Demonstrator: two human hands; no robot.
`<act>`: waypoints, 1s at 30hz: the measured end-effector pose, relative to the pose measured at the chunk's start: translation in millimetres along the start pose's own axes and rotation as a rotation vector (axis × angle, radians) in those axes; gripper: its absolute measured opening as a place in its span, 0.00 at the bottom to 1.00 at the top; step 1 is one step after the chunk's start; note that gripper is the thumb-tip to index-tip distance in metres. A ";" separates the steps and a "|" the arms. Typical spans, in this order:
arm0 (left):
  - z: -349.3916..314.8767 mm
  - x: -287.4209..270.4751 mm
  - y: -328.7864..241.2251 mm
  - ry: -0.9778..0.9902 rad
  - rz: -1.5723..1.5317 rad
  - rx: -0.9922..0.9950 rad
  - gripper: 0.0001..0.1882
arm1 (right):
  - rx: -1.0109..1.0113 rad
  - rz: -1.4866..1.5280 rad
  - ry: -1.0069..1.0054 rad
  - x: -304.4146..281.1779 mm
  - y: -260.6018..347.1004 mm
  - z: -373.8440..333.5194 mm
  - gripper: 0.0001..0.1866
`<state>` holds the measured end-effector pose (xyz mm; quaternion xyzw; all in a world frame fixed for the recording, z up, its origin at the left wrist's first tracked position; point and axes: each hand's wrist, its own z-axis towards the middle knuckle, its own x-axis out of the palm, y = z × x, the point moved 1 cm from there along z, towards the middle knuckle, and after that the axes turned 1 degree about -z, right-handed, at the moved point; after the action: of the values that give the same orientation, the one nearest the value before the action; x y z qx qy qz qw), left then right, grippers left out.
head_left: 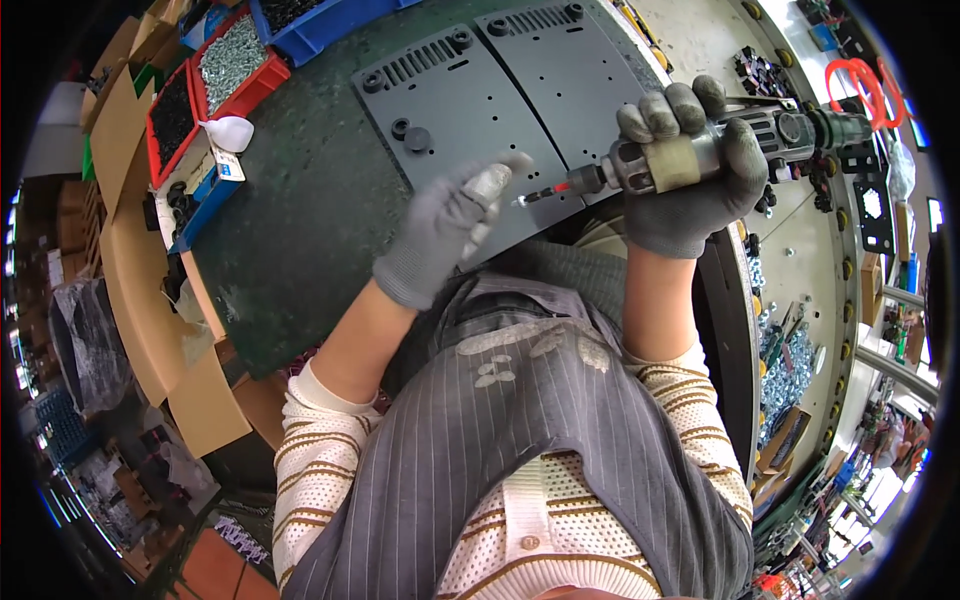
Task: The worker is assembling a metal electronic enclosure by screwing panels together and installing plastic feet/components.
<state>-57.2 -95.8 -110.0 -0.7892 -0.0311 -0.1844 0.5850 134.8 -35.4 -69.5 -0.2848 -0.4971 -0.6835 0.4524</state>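
Note:
My right hand [690, 165], in a grey work glove, is wrapped round a dark power screwdriver [690, 160] with a tan band round its front. Its bit [545, 193], with a red section, points left over the panels, and a small silvery piece, perhaps a screw, shows at the tip. Just left of that tip is my gloved left hand [445, 220], partly curled; its fingertips are blurred, so whether they pinch anything is hidden. Under the hands lie two dark grey slotted panels [470, 110] side by side. A round black knob-like part [417, 139] sits on the left panel.
Red bins [270, 75] of small fasteners and a blue bin [310, 35] stand at the far left of the dark green table [290, 220]. A white scoop [230, 133] rests by them. Cardboard [140, 290] lines the left edge. Loose bolts [785, 370] lie on the right-hand bench.

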 end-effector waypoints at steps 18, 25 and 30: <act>40.8 2.8 3.4 -0.010 1.147 0.293 0.17 | -0.065 -0.230 -0.025 -5.8 32.8 -18.9 0.17; 29.0 10.7 9.9 0.011 1.178 0.323 0.20 | -0.126 -0.471 -0.052 -10.5 29.8 -23.5 0.19; 34.4 35.8 18.9 0.014 1.321 0.390 0.18 | -0.111 -0.401 -0.031 -11.7 14.6 -20.6 0.18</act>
<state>-10.1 -75.5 -124.1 -0.5219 0.4276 0.2145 0.7062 154.2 -52.2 -80.2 -0.2150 -0.5126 -0.7816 0.2830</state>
